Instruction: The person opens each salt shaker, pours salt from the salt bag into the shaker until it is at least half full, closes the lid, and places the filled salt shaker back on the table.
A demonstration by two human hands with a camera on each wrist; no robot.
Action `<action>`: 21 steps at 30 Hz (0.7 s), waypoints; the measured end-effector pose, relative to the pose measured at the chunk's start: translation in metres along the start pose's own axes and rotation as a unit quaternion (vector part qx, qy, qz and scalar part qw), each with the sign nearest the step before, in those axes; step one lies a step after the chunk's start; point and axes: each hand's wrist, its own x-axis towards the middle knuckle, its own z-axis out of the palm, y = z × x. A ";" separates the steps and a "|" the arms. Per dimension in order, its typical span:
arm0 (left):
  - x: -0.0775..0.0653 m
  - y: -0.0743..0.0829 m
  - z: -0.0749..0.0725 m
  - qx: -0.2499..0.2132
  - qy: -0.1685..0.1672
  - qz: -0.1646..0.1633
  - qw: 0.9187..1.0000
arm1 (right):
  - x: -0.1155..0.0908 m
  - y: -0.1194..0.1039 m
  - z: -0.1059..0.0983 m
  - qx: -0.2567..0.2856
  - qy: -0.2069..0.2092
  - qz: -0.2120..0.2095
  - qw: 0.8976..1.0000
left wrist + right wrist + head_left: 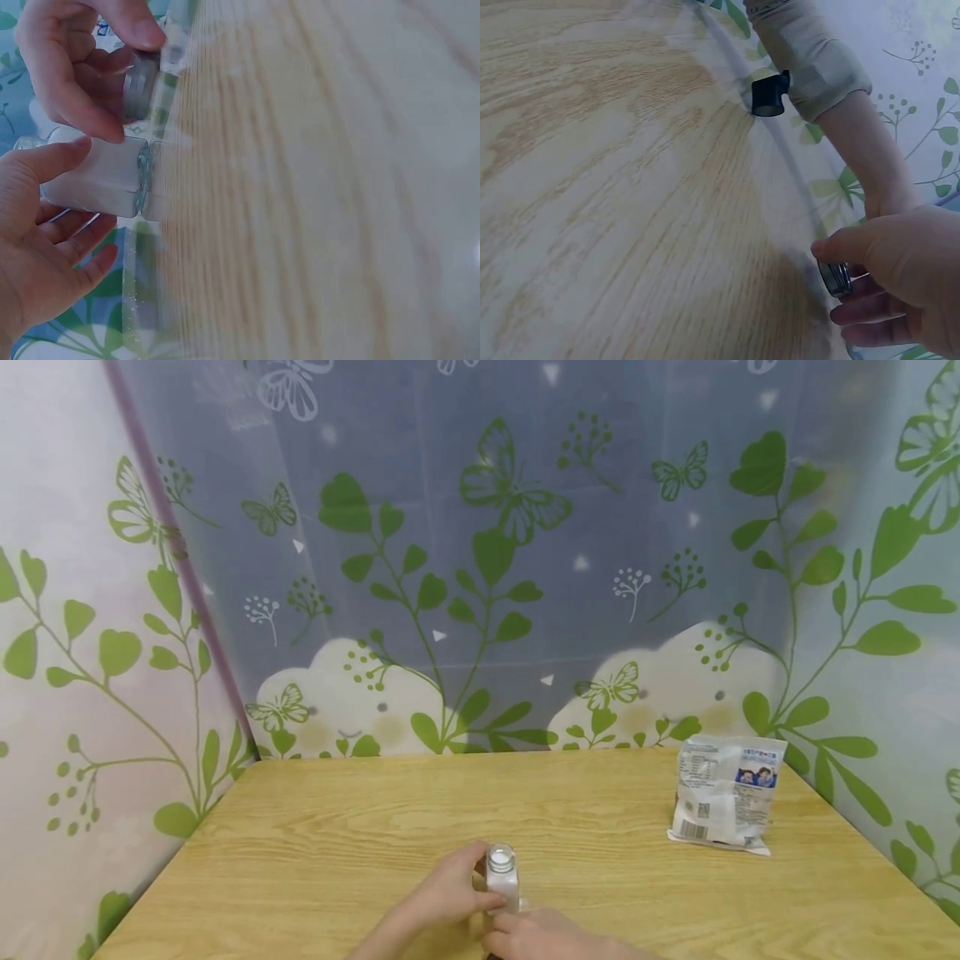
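Note:
A small square glass jar, filled with something white, stands upright on the table with its threaded mouth uncovered. My left hand holds it from the left side, thumb on the near face and fingers behind. In the left wrist view the jar lies between thumb and fingers. Close in front of the jar, my right hand pinches a round metal lid between thumb and fingers. The lid is apart from the jar in the left wrist view.
A white printed packet stands at the right back of the wood-grain table. Curtains with leaves and butterflies hang behind and at both sides. A small black object shows beside the left sleeve.

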 end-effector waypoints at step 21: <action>0.003 0.001 0.000 -0.015 -0.018 -0.026 0.999 | -0.039 0.025 -0.050 0.297 -0.004 0.162 0.941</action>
